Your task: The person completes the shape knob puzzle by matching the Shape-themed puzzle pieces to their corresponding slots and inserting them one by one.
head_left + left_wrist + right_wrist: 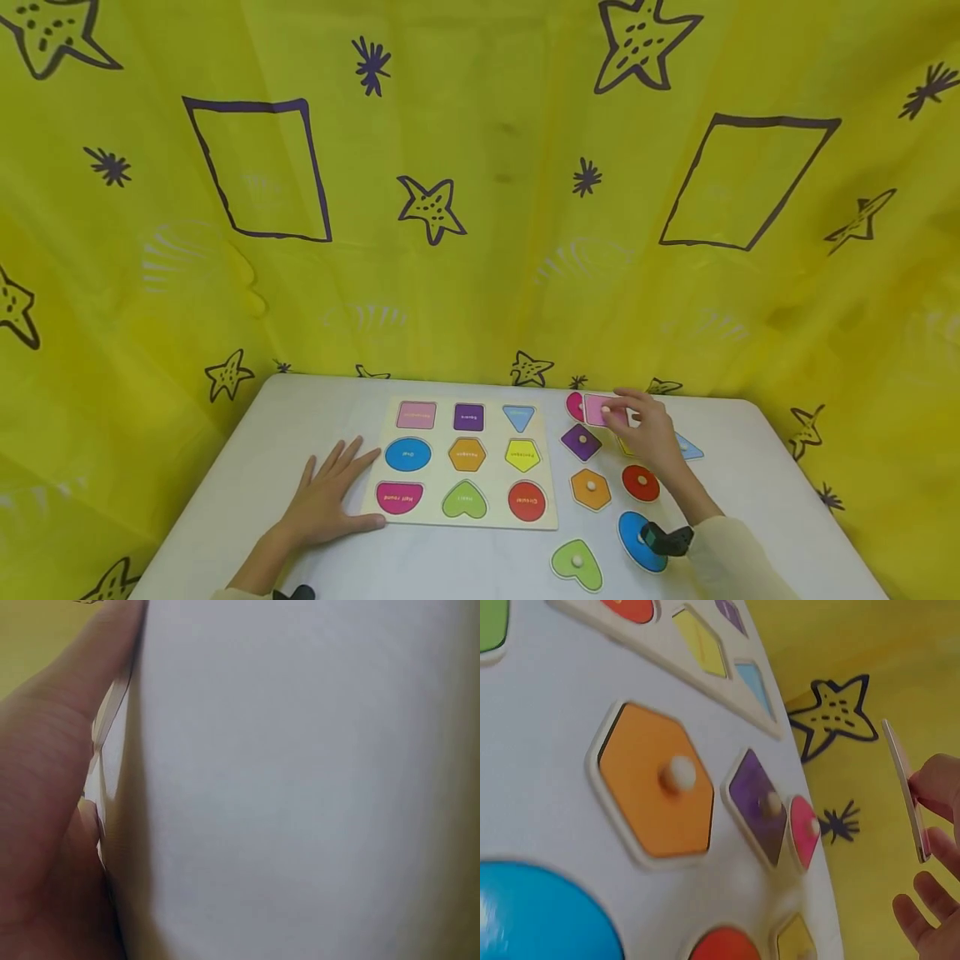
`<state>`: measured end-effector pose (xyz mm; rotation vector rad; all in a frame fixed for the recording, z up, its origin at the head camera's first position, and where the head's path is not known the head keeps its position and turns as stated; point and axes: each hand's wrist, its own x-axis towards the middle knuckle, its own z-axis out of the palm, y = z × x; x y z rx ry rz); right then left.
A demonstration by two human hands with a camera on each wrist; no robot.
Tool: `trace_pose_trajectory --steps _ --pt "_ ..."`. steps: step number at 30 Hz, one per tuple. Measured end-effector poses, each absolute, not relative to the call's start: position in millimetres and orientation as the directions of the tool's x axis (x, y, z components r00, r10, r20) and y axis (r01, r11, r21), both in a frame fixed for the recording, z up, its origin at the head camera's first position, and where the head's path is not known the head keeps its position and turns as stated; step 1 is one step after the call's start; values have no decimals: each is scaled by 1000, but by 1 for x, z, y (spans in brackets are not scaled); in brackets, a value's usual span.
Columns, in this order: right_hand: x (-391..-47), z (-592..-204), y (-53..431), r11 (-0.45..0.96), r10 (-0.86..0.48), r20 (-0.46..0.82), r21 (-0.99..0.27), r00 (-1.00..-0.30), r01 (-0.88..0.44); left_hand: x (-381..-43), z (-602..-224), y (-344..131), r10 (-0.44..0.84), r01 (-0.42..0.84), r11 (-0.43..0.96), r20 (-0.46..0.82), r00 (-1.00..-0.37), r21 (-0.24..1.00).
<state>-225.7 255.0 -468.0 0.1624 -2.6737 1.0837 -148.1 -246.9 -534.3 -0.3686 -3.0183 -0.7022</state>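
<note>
My right hand point(648, 429) pinches a pink rectangle piece point(595, 410) by its knob. In the right wrist view that thin piece point(906, 787) is seen edge-on, raised above the table, with the other fingers loosely bent. A cream shape puzzle board point(495, 483) with coloured, labelled recesses lies to the left. Fingers spread, my left hand point(326, 500) rests on the table with fingertips and thumb at the board's left edge. Below the raised piece lie a magenta half-round piece point(574, 407) and a purple square piece point(581, 446).
Other knobbed pieces lie right of the board: an orange hexagon point(590, 492), red circle point(641, 485), blue oval point(633, 533), green heart point(579, 571), light-blue triangle point(688, 450), and a partly covered yellow piece point(625, 447). A yellow patterned curtain point(480, 283) borders the white table point(465, 567).
</note>
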Motion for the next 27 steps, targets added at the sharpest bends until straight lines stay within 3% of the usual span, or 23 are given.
trace_pose_trajectory --steps 12,27 --pt "-253 -468 194 639 -61 226 -740 -972 -212 -147 -527 -245 217 215 887 41 -975 409" --pt "-273 -482 122 541 -146 315 -768 -938 -342 -149 -533 -247 213 203 885 22 -977 418"
